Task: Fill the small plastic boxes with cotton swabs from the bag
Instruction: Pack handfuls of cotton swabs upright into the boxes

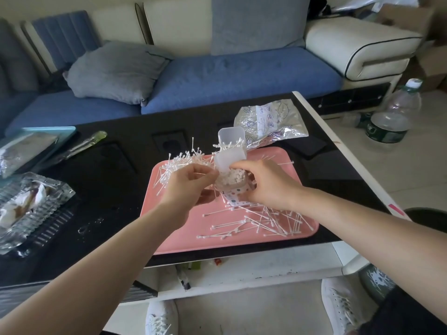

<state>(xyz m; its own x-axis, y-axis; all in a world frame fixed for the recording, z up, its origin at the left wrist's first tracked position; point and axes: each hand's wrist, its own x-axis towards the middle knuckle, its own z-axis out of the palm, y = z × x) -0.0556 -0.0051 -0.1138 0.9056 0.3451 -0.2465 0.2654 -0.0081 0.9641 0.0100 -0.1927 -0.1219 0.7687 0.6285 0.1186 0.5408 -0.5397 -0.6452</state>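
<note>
Hands meet over the pink tray (179,240); your left hand (191,181) curls its fingers against the left side of the small plastic box (231,180), tips bunched at its rim; your right hand (266,183) clamps the same box, forefinger by the open lid, thumb low on the dotted label; the box is packed with swab heads; a second box (231,139) stands just behind, open; loose cotton swabs (266,222) litter the tray; the bag (271,122) lies beyond on the black table (108,180).
</note>
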